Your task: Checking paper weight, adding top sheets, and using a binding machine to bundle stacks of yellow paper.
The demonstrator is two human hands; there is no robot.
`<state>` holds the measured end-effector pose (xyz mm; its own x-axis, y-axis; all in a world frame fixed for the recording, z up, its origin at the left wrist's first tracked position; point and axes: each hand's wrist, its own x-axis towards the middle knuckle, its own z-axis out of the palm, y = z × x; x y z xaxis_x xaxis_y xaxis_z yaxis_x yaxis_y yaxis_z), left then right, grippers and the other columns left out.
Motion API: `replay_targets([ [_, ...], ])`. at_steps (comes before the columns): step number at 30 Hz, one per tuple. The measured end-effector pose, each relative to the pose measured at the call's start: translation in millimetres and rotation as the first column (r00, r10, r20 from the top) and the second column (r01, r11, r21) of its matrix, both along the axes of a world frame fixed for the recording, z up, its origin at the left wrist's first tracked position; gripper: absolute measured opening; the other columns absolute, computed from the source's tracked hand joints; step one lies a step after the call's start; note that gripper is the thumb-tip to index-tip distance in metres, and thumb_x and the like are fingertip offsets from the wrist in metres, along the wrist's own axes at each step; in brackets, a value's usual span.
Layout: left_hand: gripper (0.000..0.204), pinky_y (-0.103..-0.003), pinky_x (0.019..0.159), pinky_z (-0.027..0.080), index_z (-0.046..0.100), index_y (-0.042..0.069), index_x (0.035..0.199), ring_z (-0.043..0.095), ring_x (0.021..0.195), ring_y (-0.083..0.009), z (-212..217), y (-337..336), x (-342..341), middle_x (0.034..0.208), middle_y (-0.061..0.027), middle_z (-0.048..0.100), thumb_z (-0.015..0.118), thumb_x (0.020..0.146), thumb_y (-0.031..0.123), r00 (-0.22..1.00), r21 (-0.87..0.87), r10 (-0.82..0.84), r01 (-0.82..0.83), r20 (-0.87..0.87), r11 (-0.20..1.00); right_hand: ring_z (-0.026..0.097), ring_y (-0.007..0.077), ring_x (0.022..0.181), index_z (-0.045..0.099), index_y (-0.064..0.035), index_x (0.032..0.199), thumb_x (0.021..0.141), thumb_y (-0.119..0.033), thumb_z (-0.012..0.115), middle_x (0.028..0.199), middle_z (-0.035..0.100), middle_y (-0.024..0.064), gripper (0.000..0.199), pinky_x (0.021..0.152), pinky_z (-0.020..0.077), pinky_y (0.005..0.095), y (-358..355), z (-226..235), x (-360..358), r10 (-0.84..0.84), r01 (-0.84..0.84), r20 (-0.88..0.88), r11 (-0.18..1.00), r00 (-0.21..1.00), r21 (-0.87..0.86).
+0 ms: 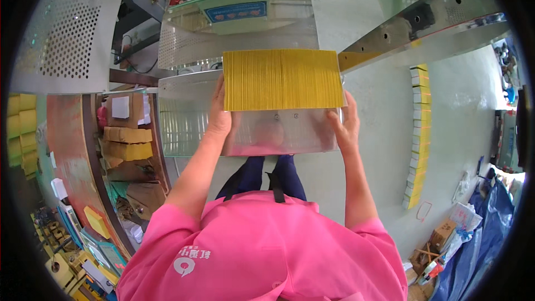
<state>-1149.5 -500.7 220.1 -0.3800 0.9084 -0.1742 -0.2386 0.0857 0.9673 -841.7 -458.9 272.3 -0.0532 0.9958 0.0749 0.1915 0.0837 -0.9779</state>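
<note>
The stack of yellow sheets (282,81) is above the shiny metal tray (192,112); whether it rests on it, I cannot tell well. The left hand (220,112) and the right hand (348,124) grip its two short ends. It looks rather heavy as one block, but each sheet is probably thin and bendable, so the middle could slip out without steady pressure from both ends. The metal bar (429,14) stands close at the right rear corner; toward the body there is more room.
</note>
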Motion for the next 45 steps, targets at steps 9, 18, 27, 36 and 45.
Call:
replay_targets([
  [9, 0.065, -0.033, 0.103, 0.037, 0.047, 0.005, 0.138, 0.047, 0.122, -0.017, 45.0, -4.8, 2.0, 0.132, -0.0048, 0.053, 0.042, 0.098, 0.056, 0.988, -0.134, -0.004, 0.025, 0.157, 0.991, 0.066, 0.0316, 0.093, 0.062, 0.0005, 0.112, 0.085, -0.025, 0.071, 0.104, 0.067, 0.0183, 0.038, 0.08, 0.0518, 0.0387, 23.6, 19.0, -30.0, 0.258, -0.202, 0.361, 0.962, 0.896, -0.186],
  [18, 0.085, -0.041, 0.086, 0.047, 0.047, 0.012, 0.14, 0.05, 0.121, -0.0191, 80.9, -19.3, -20.4, 0.13, -0.0053, 0.056, 0.024, 0.091, 0.077, 0.954, -0.597, -0.259, 0.297, 0.153, 0.745, 0.065, 0.0429, 0.091, 0.061, -0.0014, 0.115, 0.092, -0.055, 0.05, 0.093, 0.068, 0.026, 0.059, 0.082, 0.0494, 0.0472, 31.6, 34.1, -37.8, 0.399, -0.204, 0.578, 0.905, 0.711, -0.374],
  [27, 0.076, -0.037, 0.081, 0.048, 0.058, 0.012, 0.13, 0.056, 0.111, -0.0165, 62.8, -26.8, -29.1, 0.12, -0.004, 0.063, 0.032, 0.092, 0.073, 0.985, -0.607, -0.171, 0.142, 0.01, 0.782, 0.067, 0.0376, 0.093, 0.06, -0.0067, 0.125, 0.095, -0.046, 0.052, 0.092, 0.07, 0.0207, 0.05, 0.083, 0.0503, 0.0413, 35.4, 15.8, -12.1, 0.279, -0.176, 0.274, 0.921, 0.921, -0.347],
  [36, 0.058, -0.034, 0.091, 0.047, 0.059, 0.005, 0.124, 0.059, 0.108, -0.0171, 25.8, -30.0, -10.5, 0.116, -0.0053, 0.063, 0.046, 0.098, 0.055, 0.958, -0.25, 0.061, 0.012, 0.28, 0.968, 0.061, 0.0223, 0.109, 0.058, -0.0017, 0.128, 0.099, -0.031, 0.051, 0.118, 0.065, 0.0155, 0.042, 0.092, 0.0462, 0.0337, 32.7, -21.0, -17.0, 0.236, -0.227, 0.012, 0.945, 0.972, -0.236],
  [45, 0.056, -0.036, 0.1, 0.043, 0.048, 0.005, 0.136, 0.054, 0.119, -0.0214, 13.1, -25.8, 13.5, 0.129, -0.0079, 0.056, 0.041, 0.101, 0.048, 0.82, -0.12, 0.164, -0.117, 0.548, 0.986, 0.035, 0.0229, 0.138, 0.03, -0.0041, 0.15, 0.098, -0.032, 0.049, 0.151, 0.037, 0.0101, 0.062, 0.112, 0.03, 0.035, 11.5, 4.5, -65.2, 0.058, -0.264, -0.513, 0.902, 0.857, -0.34],
])
